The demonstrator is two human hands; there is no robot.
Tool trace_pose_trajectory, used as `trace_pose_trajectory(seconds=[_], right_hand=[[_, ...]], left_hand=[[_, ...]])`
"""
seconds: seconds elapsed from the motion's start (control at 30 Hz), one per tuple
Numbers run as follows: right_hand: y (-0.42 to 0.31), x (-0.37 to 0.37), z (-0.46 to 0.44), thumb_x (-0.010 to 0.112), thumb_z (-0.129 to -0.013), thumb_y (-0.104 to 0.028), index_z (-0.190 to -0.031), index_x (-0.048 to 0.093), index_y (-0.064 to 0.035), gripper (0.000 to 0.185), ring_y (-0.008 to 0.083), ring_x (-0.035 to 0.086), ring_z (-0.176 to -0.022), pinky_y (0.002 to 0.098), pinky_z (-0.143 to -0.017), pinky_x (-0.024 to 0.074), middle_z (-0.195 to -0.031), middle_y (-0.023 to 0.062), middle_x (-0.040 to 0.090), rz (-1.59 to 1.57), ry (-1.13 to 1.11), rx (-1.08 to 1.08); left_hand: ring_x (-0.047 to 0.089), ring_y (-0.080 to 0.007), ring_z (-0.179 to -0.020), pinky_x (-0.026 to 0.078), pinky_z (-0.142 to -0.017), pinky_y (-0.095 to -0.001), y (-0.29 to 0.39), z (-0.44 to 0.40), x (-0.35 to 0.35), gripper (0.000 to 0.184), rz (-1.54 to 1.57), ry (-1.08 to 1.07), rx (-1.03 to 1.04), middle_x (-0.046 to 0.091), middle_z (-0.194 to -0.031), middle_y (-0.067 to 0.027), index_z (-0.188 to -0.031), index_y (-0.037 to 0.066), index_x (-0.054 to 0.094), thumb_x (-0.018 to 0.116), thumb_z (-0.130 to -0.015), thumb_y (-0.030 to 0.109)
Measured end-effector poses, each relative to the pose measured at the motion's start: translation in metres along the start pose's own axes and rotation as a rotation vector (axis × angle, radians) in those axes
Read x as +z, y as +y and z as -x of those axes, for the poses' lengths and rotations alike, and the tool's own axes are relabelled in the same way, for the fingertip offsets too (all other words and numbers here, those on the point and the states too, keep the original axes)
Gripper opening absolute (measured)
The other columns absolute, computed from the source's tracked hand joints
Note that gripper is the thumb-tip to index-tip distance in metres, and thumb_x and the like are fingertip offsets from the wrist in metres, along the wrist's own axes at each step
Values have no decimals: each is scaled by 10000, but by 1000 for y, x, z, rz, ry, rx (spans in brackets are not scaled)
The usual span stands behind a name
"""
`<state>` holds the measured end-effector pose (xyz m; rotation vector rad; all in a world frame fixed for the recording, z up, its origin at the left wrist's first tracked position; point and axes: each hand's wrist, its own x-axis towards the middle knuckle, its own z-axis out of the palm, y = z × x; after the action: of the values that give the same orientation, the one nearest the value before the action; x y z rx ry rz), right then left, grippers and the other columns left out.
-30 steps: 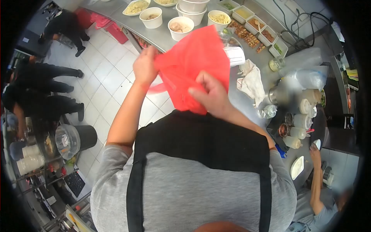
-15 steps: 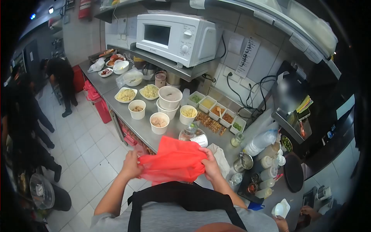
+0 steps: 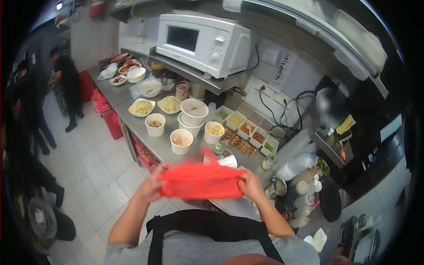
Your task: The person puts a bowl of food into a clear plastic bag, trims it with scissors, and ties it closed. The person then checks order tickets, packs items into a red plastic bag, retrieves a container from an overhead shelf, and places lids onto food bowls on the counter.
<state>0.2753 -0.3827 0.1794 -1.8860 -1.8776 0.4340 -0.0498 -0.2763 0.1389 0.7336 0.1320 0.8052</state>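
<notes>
Held out in front of my apron is a red bag of thin, cloth-like material, smeared by motion. My left hand grips its left end, and my right hand has its fingers closed on the right end. A blurred red strip, perhaps a handle, sticks up from the top edge. Just beyond the bag stand a white tub of pinkish pieces and a clear container with a white label, partly covered by the bag. Behind them are a tub of yellowish food and a lidded white tub stacked on another.
A white microwave sits on a shelf over the steel counter. Trays of toppings line the wall side. Bottles and a metal pot stand right. Two people are in the tiled aisle at left.
The bag has gone from crumpled to stretched wide between my hands. My right hand has moved right and slightly down. The co-worker's hand holding a white dish at lower right has left the dish.
</notes>
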Motion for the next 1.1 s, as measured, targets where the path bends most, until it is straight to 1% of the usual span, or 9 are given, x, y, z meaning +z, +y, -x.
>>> trace_pose_trajectory(seconds=[0.1,0.27,0.37,0.43,0.5,0.7,0.83,0.9,1.1], right_hand=[[32,21,-17,589,-715,-21,-1149,614,-97,441,276,648,-865,389,-699,506,-867,191,646,375,58,168],[-15,30,3,538,-719,0,-1145,622,-117,450,306,640,-882,380,-795,500,-941,194,645,-292,-161,-148],[-24,18,-7,536,-715,17,-1081,644,-91,397,301,634,-881,368,-803,497,-939,190,637,-450,-155,-226],[13,18,-27,531,-713,36,-1006,668,-71,340,290,626,-869,363,-769,497,-888,176,626,-286,1,-74],[19,30,-35,543,-720,8,-1056,642,-86,363,338,604,-890,398,-772,495,-972,176,598,38,37,-65],[-22,21,-31,575,-727,9,-1155,603,-139,454,310,570,-966,363,-797,482,-1023,177,545,-222,-427,-315],[21,11,-54,683,-717,-95,-1186,587,-129,480,268,518,-1068,345,-882,436,-1154,141,516,-566,-34,-319],[67,18,-75,756,-680,-248,-1233,551,-147,598,327,479,-1126,435,-941,401,-1223,141,495,-72,381,-399],[85,55,-90,717,-684,-200,-1137,606,-111,475,354,467,-1128,423,-941,399,-1165,142,560,148,244,-55]], left_hand=[[560,-261,-1083,488,-845,-392,-14,1,29,464,-563,-289,-2,543,-1174,-93,-1155,102,485,685,-743,24],[629,-288,-886,497,-715,-356,26,-21,-35,534,-1779,914,414,596,-915,-147,-1174,80,495,594,-681,-98],[627,-239,-882,494,-712,-335,37,2,-44,628,-1459,754,-21,622,-961,-132,-1272,102,447,598,-694,-91],[626,-194,-822,496,-691,-327,25,29,-36,538,-578,409,-42,652,-922,-127,-1222,87,539,620,-706,-42],[619,-159,-801,500,-679,-312,17,42,-42,331,-905,-216,-88,660,-851,-131,-1034,51,661,602,-720,-33],[616,-368,-825,519,-701,-399,18,23,-46,294,-1983,799,-36,631,-974,-190,-878,49,680,551,-635,-55],[587,-382,-917,497,-793,-386,22,38,-50,372,-1868,663,76,583,-1059,-198,-937,34,657,558,-604,-98],[571,-376,-976,480,-844,-372,36,60,-66,460,-1801,587,151,567,-1093,-194,-1005,41,646,581,-581,-124],[448,-324,-1214,406,-1004,-359,54,81,-27,851,-1553,602,14,429,-1308,-187,-1332,84,459,731,-548,-105]])
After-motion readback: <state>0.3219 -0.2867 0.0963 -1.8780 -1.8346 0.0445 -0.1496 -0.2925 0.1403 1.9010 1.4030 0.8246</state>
